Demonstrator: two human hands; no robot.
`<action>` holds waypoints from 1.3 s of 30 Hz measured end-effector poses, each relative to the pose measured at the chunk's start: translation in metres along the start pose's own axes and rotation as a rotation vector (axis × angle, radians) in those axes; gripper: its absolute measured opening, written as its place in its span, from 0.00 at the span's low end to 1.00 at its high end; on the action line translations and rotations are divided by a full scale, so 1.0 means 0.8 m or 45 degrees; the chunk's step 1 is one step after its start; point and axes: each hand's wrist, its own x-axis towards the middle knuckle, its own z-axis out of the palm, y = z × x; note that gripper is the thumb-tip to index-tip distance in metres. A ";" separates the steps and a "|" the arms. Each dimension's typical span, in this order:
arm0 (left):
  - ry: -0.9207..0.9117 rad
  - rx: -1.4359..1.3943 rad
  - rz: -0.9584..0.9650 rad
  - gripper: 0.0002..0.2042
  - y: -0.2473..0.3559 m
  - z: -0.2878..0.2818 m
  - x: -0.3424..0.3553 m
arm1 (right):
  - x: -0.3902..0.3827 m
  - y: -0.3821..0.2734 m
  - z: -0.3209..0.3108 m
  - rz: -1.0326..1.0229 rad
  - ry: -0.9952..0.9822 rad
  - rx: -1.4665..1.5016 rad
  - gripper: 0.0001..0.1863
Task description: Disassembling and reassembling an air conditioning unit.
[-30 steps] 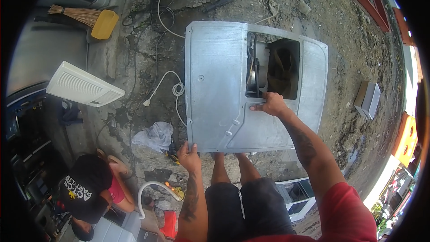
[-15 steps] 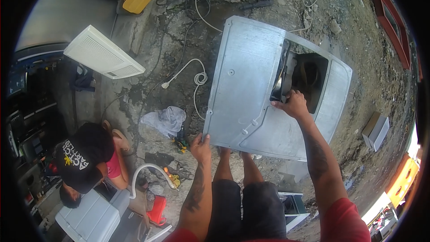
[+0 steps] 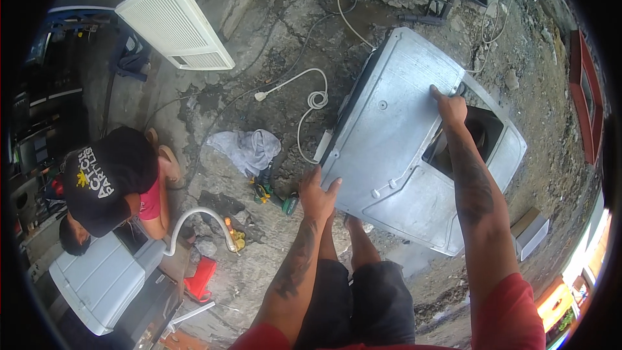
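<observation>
Before me is the grey metal casing [image 3: 389,149] of what looks like a window air conditioner, turned at a slant. A square opening [image 3: 438,155] in its right part shows a dark round fan space. My left hand [image 3: 316,198] grips the casing's near left corner, thumb on top, its other fingers partly hidden. My right hand [image 3: 452,111] holds the far left edge of the opening, one finger stretched on the sheet and the others hooked inside. A white cord [image 3: 317,99] with a plug lies beside the casing's left side.
A crouching person [image 3: 113,181] is at the left by a grey plastic box [image 3: 100,279]. A white louvred panel [image 3: 178,23] stands behind. A grey cloth [image 3: 246,149], a green power tool [image 3: 288,204] and a white hose [image 3: 194,214] lie nearer. A small carton [image 3: 530,233] sits at right.
The casing has turned clockwise, its left side now showing. My right hand has moved from the opening's near edge to its far edge. My left hand stays at the near left corner.
</observation>
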 end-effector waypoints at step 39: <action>-0.258 -0.233 0.440 0.31 0.264 0.123 0.343 | -0.015 -0.044 -0.039 0.056 -0.233 -0.358 0.38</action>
